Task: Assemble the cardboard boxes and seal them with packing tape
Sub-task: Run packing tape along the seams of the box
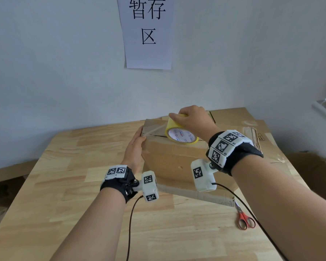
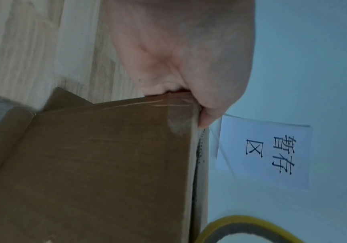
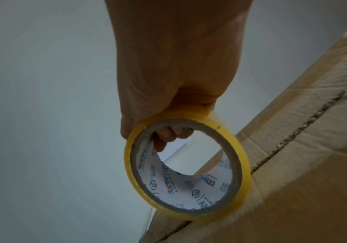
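The cardboard box [image 1: 169, 153] stands on the wooden bench [image 1: 83, 185], its top flaps folded shut with the centre seam [image 3: 305, 131] still showing as a dark gap. The right hand [image 1: 194, 119] grips the yellow tape roll [image 1: 181, 133], its fingers [image 3: 172, 133] curled through the core, and holds the roll's rim against the box top beside the seam. A strip of clear tape [image 1: 154, 129] runs from the roll to the box's left edge. There the left hand [image 1: 135, 149] lies against the box's side, thumb [image 2: 207, 118] pressing the tape end over the corner; its fingers look fairly straight.

The box looks light and hollow, so it will likely slide or tip if the roll is pulled without that bracing hand. Its walls are stiff at edges and corners but the flaps give near the seam, so pressure belongs on the corners. The tape is thin, sticky and quick to wrinkle; the rigid core is the safest hold.

A pair of orange-handled scissors [image 1: 246, 220] lies on the bench near the right forearm.
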A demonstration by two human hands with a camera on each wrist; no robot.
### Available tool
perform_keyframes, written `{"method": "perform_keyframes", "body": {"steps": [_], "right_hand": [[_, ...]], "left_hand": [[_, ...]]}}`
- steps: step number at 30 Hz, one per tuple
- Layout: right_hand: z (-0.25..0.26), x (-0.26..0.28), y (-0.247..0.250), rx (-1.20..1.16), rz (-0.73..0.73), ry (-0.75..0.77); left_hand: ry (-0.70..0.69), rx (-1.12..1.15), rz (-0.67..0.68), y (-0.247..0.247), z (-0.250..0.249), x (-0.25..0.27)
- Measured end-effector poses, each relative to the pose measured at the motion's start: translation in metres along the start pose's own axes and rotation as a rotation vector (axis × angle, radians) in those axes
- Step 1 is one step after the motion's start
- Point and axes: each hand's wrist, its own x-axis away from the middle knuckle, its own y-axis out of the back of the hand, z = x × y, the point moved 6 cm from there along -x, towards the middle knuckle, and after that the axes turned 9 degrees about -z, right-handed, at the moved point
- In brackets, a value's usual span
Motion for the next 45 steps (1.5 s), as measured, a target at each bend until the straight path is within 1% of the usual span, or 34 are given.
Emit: {"method": "perform_keyframes", "body": {"steps": [2,5,6,8,9,10,11,12,13,15,21,25,29,32,39,45], "right_hand": [[-0.001,0.000,0.001,-0.002,-0.005,-0.005],[-0.002,0.000,0.002,-0.012,-0.009,-0.004],[-0.002,0.000,0.002,-0.014,-0.008,-0.003],[-0.002,0.000,0.001,-0.012,0.000,-0.002],[-0.002,0.000,0.000,-0.009,0.007,0.000],[-0.001,0.001,-0.001,-0.006,0.016,0.003],[0.000,0.001,-0.001,-0.002,0.022,0.005],[0.000,0.002,-0.001,0.000,0.026,0.005],[0.000,0.002,0.000,-0.002,0.028,0.003],[0.000,0.002,0.001,-0.005,0.030,0.004],[0.002,0.005,-0.003,-0.003,0.064,0.026],[0.003,0.003,0.001,-0.076,0.025,0.066],[0.002,0.002,0.003,-0.091,0.014,0.076],[0.002,0.003,0.004,-0.065,0.012,0.071],[-0.009,0.002,0.015,0.056,-0.009,0.061],[-0.012,0.006,0.020,0.121,0.014,0.063]], "left_hand": [[0.021,0.032,0.045,0.001,0.000,-0.001],[0.069,0.142,0.142,0.001,-0.005,-0.005],[0.065,0.128,0.165,0.000,-0.009,-0.006],[0.027,0.001,0.131,0.000,-0.019,-0.009],[-0.013,-0.096,0.064,0.002,-0.024,-0.014],[-0.076,-0.214,0.006,0.003,-0.030,-0.018],[-0.162,-0.335,-0.010,0.001,-0.038,-0.022],[-0.244,-0.432,0.007,-0.005,-0.045,-0.026],[-0.286,-0.499,0.037,-0.011,-0.047,-0.029],[-0.287,-0.551,0.087,-0.020,-0.042,-0.036],[-0.250,-0.506,0.069,-0.019,-0.031,-0.038],[-0.264,-0.520,0.067,-0.020,-0.033,-0.040],[-0.237,-0.525,0.072,-0.018,-0.030,-0.041],[-0.220,-0.514,0.084,-0.017,-0.029,-0.041],[-0.254,-0.556,0.056,-0.018,-0.029,-0.045],[-0.271,-0.587,0.049,-0.019,-0.028,-0.042]]}}
